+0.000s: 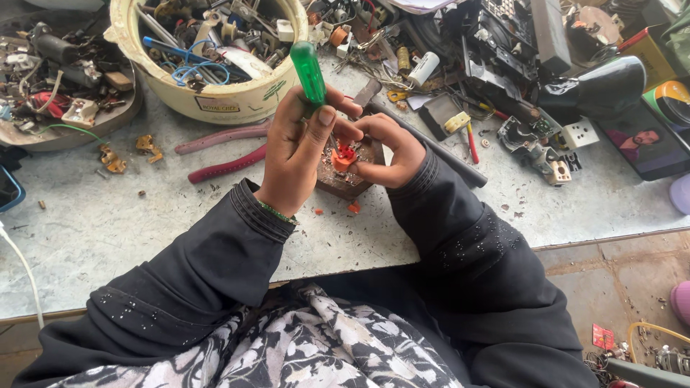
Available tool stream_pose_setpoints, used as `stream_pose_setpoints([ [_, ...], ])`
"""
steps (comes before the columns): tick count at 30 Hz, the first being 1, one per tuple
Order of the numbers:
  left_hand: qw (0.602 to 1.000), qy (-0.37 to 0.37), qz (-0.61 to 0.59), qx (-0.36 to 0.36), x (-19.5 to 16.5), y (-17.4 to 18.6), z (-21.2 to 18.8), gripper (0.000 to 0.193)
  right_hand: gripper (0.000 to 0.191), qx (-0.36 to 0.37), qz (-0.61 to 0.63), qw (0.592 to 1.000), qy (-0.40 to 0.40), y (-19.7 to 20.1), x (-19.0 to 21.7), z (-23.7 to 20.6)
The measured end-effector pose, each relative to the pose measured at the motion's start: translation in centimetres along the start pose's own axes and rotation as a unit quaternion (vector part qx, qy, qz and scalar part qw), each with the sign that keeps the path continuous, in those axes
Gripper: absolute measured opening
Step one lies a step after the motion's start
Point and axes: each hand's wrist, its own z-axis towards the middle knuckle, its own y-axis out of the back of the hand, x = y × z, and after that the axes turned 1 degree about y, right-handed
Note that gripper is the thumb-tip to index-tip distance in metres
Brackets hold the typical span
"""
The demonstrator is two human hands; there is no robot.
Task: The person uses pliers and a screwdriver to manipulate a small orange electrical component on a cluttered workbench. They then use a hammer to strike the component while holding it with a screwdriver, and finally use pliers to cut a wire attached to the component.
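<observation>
The left hand (295, 154) has its fingers wrapped tight around a green-handled screwdriver (310, 72). The screwdriver stands almost straight up, a little tilted, with the handle end up and away from the person and the tip pointing down into a small orange part (343, 157). The right hand (392, 151) has its fingers pinched shut on that orange part and keeps it on top of a dark brown block (343, 183). The block sits on the grey worktop (129, 215), not far from the near edge. Just left of the block lie pliers with dark red handles (223, 151), the handles running long-ways off to the left. Behind the block stands a round cream bowl full of tools and wires (215, 100). Right of the block lies a long dark rod (438, 151), slanting down to the right. In front of the block, the worktop has open room with only little orange bits (353, 208).
</observation>
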Motion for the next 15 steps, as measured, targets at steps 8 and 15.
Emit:
stream_pose_setpoints([
  [8, 1.0, -0.006, 0.004, -0.01, 0.0, 0.1, 0.2, 0.026, 0.051, 0.016, 0.032, 0.999, -0.036, 0.1, -0.9, -0.3],
  [15, 1.0, 0.005, -0.004, 0.002, 0.9, 0.2, 0.1, 0.027, 0.054, 0.032, -0.106, 0.991, 0.071, -0.4, -1.9, 0.4],
])
